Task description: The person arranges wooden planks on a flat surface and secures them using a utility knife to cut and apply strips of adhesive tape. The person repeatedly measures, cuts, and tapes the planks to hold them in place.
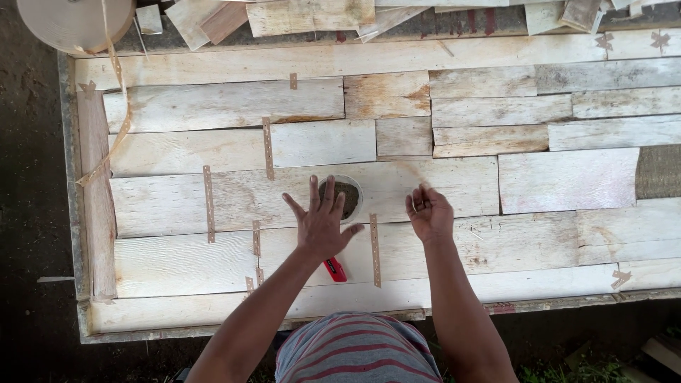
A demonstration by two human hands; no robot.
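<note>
The left hand [323, 223] lies flat with fingers spread wide on the pale wood sheets [234, 195], its fingertips at the rim of a small round cup [357, 201] holding something grey and grainy. Nothing is gripped in it. The right hand [429, 211] hovers just to the right of the cup, fingers curled loosely together; a thin blurred strip [410, 172] seems to rise from them up and to the left, though it is too smeared to say whether it is pinched.

Just beside the left wrist, on the near side, a small red tool [335, 269] lies on the wood, its long axis slanting from upper left to lower right, partly hidden under the forearm. Between the two hands a perforated tan tape strip [374, 250] runs straight toward and away from the person, bridging a seam.

The bench [69, 184] is covered with thin, rough veneer pieces, whitish with brown staining, laid mostly with their long sides running left to right and fitted edge to edge. More short tape strips [208, 204] cross the seams further left. At the far left corner sits a large roll of tape [74, 20], a loose tail [117, 120] trailing down over the wood. Loose offcuts [312, 14] are heaped along the far edge.
</note>
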